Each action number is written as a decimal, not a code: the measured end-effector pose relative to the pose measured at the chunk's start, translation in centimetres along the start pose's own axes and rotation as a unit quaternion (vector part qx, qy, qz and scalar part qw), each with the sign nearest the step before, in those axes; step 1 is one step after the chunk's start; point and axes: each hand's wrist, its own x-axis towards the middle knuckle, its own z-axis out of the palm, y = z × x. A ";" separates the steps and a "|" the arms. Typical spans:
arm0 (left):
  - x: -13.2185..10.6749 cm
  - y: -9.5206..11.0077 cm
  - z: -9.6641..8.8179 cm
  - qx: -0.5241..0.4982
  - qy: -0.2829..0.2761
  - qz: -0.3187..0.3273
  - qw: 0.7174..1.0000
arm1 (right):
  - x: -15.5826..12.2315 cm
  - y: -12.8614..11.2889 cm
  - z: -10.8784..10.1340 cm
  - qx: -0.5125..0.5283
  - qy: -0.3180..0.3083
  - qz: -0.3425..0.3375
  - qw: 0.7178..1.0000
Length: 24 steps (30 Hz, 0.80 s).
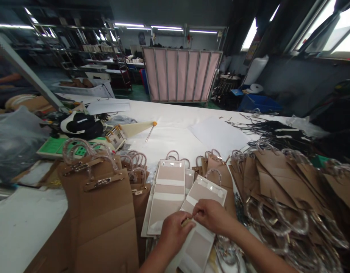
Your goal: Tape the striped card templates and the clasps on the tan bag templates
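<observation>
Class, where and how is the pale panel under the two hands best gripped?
Probably pinch the pale panel by its long right edge, just beyond the right hand, coming from the right: it looks flat, and the pale stack crowds its left edge.

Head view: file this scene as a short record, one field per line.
Left hand: on the panel, fingertips drawn in
Right hand: on the same panel, fingertips close to the left hand's
Item between fingertips: too small to tell
Panel: beige middle, white edges, slanted
Left of it: similar panels, stacked
Far left: brown bag pieces
Right: heaped brown pieces, clear-wrapped handles
Table: white; orange-handled tool, white sheet
</observation>
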 end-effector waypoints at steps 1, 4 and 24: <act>0.4 -0.2 -0.1 0.016 0.001 -0.004 1.000 | 0.5 0.1 0.1 -0.026 0.000 0.003 1.000; 1.7 -0.7 -0.4 0.062 0.014 0.010 0.998 | 2.1 0.4 0.3 -0.102 -0.007 -0.003 0.995; 10.4 -9.6 -0.1 0.055 -0.035 0.048 0.997 | 20.1 7.7 3.0 -0.025 0.056 0.083 0.995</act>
